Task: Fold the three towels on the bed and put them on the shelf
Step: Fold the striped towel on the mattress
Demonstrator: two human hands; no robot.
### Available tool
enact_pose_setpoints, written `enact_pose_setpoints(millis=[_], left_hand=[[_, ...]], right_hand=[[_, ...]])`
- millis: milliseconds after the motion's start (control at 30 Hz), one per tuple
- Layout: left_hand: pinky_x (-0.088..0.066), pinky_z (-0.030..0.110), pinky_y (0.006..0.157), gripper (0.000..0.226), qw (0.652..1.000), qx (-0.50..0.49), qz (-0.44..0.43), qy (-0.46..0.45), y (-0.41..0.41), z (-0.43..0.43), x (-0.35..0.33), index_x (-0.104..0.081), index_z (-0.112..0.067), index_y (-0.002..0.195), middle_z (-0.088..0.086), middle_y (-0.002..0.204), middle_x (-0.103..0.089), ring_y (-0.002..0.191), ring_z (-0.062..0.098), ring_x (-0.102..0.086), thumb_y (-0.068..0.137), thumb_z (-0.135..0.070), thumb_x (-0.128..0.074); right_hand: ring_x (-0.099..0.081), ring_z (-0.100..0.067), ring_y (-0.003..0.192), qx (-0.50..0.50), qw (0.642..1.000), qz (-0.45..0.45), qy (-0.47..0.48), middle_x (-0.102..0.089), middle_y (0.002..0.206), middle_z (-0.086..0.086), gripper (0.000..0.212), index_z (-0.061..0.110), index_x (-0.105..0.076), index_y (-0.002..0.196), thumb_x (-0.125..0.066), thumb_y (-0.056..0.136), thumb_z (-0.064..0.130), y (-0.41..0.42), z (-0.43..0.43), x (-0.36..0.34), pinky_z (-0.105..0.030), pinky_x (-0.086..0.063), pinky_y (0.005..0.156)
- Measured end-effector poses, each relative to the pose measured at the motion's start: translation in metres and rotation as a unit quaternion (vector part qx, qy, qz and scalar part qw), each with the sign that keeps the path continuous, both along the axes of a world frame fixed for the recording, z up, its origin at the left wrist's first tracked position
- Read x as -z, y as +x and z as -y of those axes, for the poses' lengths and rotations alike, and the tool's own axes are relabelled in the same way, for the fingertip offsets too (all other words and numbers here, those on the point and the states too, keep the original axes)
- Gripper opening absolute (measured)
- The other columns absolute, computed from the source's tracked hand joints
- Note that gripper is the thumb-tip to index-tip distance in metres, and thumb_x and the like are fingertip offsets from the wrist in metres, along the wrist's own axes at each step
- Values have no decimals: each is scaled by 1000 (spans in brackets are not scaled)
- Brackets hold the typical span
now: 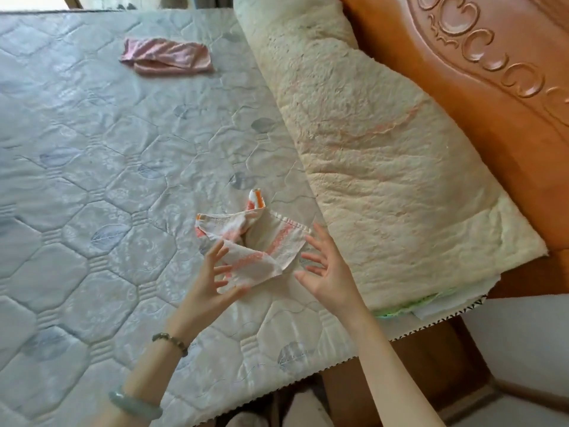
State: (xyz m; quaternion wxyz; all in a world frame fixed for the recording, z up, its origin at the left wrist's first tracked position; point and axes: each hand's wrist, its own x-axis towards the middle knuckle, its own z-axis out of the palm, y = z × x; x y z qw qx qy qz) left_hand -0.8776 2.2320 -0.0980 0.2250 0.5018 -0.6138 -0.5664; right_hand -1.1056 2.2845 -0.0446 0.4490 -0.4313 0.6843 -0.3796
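A white towel with orange stripes [255, 241] lies crumpled on the quilted mattress [92, 180] near its front edge. My left hand [215, 282] hovers at the towel's left side with fingers spread, its fingertips touching or just over the cloth. My right hand [326, 269] is open at the towel's right corner, fingers apart, holding nothing. A pink towel [167, 58] lies bunched farther back on the mattress. Only these two towels are in view, and no shelf shows.
A thick rolled cream blanket [369, 149] lies along the right side of the mattress against the carved wooden headboard [492, 57]. The mattress's front edge runs diagonally below my arms. A white surface [523, 334] sits at the lower right.
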Motion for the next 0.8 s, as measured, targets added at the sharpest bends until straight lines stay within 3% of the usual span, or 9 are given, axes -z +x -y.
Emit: enact_pose_setpoints(millis=[133,267,367,500,633,733,800], left_hand=[[-47,26,88,77,997,-50,56,36,-9,8,61,-23,-53,127,-28,130,-36,111,9,-53,79,-24,-76],[-46,30,93,75,984,-93,123,86,-21,13,136,-29,-26,144,-6,143,-37,119,17,-50,83,-25,-73],[-46,39,100,77,976,-113,156,102,-26,21,183,-31,-18,145,0,144,-40,124,18,-48,82,-26,-74],[-40,42,106,74,956,-171,197,134,-30,27,243,-32,-10,143,8,144,-41,130,23,-44,82,-21,-73],[-43,34,95,55,928,-234,231,174,-33,31,286,-40,-5,136,13,129,-51,116,26,-52,84,-5,-60],[-44,32,86,36,907,-300,233,181,-38,32,304,-51,-6,120,8,107,-59,100,24,-57,84,-2,-56],[-47,32,80,26,900,-325,210,202,-44,33,308,-51,-11,111,0,93,-61,90,20,-60,87,-8,-59]], right_hand=[[-55,-1,107,-39,998,20,53,-48,131,10,83,45,-27,138,-69,82,2,-8,28,68,-8,-47,79],[-56,-4,104,-89,992,1,94,-48,123,18,83,55,-28,127,-69,81,0,-13,53,142,-6,-45,80],[-57,-2,105,-133,985,-24,107,-51,126,12,81,45,-29,137,-68,81,3,-6,67,188,-8,-45,85],[-52,-7,117,-221,967,-87,92,-53,134,5,69,28,-40,141,-65,80,8,15,82,259,-24,-43,101],[-46,-21,129,-323,931,-148,84,-52,138,-6,60,12,-45,139,-64,82,14,43,91,320,-30,-35,109],[-58,-32,108,-385,878,-282,46,-60,119,-13,53,11,-60,119,-74,69,21,61,88,352,-42,-52,87],[-64,-30,88,-378,862,-337,27,-65,101,-10,42,14,-66,95,-81,56,19,66,88,360,-36,-54,67]])
